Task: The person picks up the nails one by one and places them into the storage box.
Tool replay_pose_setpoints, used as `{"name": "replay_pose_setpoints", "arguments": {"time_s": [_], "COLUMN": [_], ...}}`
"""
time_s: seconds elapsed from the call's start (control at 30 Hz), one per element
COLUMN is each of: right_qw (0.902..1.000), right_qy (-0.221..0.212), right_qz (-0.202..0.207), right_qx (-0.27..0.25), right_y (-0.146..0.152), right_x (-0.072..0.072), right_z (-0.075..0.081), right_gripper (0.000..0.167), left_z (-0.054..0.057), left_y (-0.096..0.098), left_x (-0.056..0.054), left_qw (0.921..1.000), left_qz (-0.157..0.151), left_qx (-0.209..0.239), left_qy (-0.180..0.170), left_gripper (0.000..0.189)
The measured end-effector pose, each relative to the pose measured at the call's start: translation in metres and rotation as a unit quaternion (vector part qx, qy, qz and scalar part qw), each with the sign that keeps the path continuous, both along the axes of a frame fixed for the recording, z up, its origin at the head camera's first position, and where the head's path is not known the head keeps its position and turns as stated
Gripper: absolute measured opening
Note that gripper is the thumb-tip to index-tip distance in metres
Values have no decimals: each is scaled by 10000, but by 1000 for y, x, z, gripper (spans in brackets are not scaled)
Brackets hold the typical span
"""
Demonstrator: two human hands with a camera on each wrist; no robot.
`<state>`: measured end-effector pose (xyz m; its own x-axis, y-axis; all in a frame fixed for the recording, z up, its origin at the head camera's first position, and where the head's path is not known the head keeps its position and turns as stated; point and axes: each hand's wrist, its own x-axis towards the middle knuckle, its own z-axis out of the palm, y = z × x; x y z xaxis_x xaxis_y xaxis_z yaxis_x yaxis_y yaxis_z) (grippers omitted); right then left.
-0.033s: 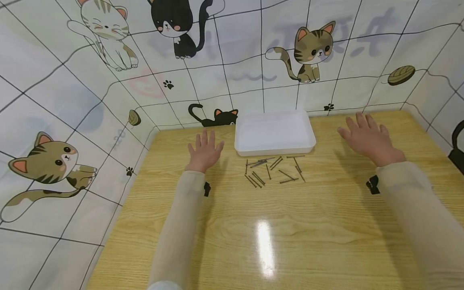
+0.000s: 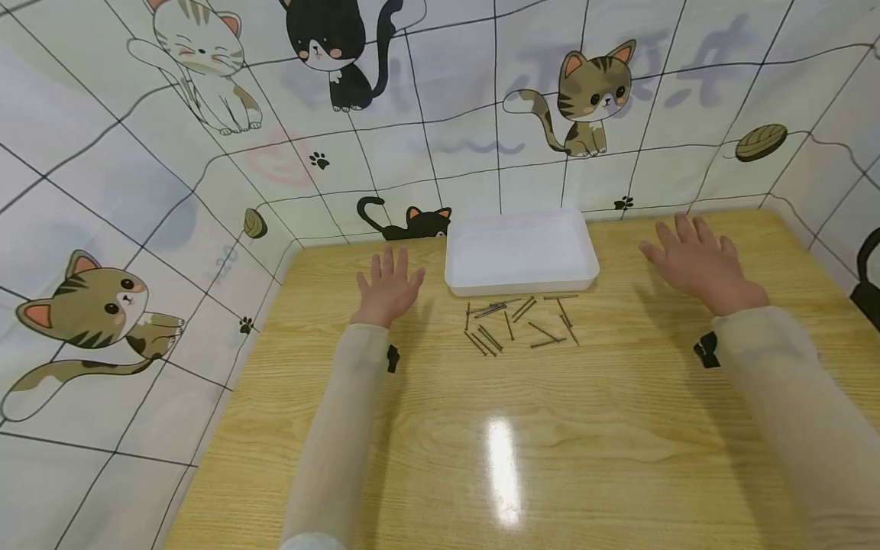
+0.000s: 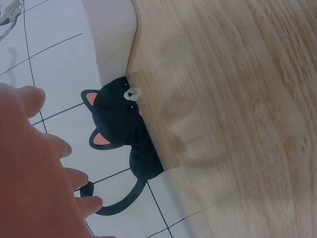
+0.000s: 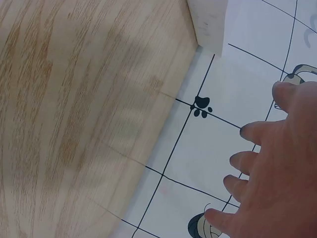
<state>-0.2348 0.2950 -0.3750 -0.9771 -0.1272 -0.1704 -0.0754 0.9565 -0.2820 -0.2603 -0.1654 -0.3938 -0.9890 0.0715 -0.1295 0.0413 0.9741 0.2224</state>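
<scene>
A white cat-printed wall sheet [image 2: 474, 99] bears bluish marks [image 2: 722, 50] at one o'clock, too blurred to read. On the pale wood-grain bench [image 2: 584, 428], a shallow white rectangular tray [image 2: 522, 256] sits at twelve o'clock. The left hand [image 2: 386, 292] at ten o'clock and right hand [image 2: 703, 263] at two have spread fingers, holding nothing. Thin dark metal nails [image 2: 509, 326] lie loose at the tray's six o'clock; the work seems not begun, every nail left to handle.

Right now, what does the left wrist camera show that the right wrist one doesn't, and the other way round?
Only the left wrist view: the left hand and a black cat drawing.
Only the right wrist view: the right hand and a black paw print.
Both: part of the white tray, the wooden table and the grid-lined wall.
</scene>
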Motion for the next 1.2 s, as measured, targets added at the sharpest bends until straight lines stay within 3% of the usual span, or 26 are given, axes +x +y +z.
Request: {"name": "replay_pose_setpoints", "arguments": {"time_s": [0.5,0.7,0.77,0.83,0.9,1.03,1.2], "right_qw": [9998,9999,9995,9983,9963,9912,9876], "right_qy": [86,-46,-115,-230,-347,-459,-349], "right_qz": [-52,75,139,145,129,-12,-94], "right_qx": [148,-107,-274,-514,-771,-1239,-1530], "right_y": [1,1,-1,-3,-5,-12,-20], "right_x": [1,-1,-2,-3,-2,1,3], "right_z": [3,0,-3,-6,-9,-13,-23], "right_gripper": [78,78,78,79,81,82,79], "left_z": [2,1,-1,-3,-7,-22,-43], "left_y": [4,4,4,5,6,9,16], "left_x": [0,0,0,-1,-2,-7,-11], "left_qw": [9997,9994,9996,9994,9941,9695,9483], "left_qz": [57,-13,-69,-167,-269,-301,-40], "left_qx": [-49,-350,-243,232,976,2299,3103], "left_qy": [221,-43,-111,-187,-388,-799,-668], "left_gripper": [65,62,61,60,58,53,50]}}
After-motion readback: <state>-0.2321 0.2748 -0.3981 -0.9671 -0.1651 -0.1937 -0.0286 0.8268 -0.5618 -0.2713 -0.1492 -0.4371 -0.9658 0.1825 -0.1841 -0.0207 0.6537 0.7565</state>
